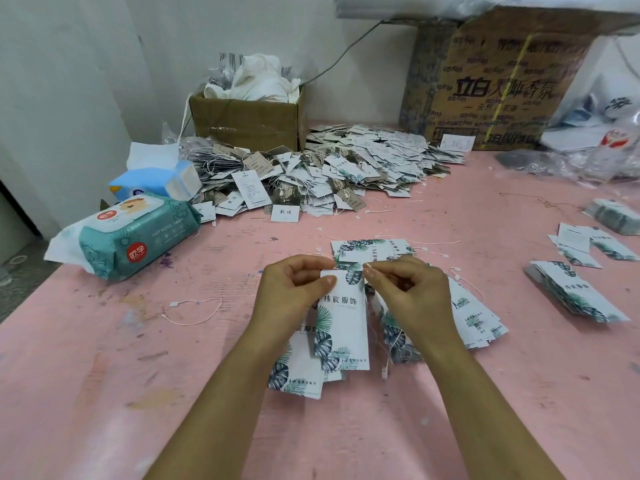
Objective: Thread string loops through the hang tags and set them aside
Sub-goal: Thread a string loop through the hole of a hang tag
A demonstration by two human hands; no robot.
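Centrally, left hand [298,289] pinches leaf-print hang tag [344,323] at top edge, thumb on front, fingers curled behind; tag held upright above pink desk [485,393], over fanned loose tags [478,327]; right hand [408,289] pinches thin string [384,372] by tag's top right corner, fingers curled; string's tail with white lock dangles below right wrist; big heap of strung tags [346,171] at rear, beside open cardboard box [249,123]; wet wipes pack [138,233] far left.

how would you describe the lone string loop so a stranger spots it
Start at the pink table, then look just left of the left hand. The string loop lies alone on bare pink, pale and curved with a small white clasp; the other strings all lie on or beside hang tags.
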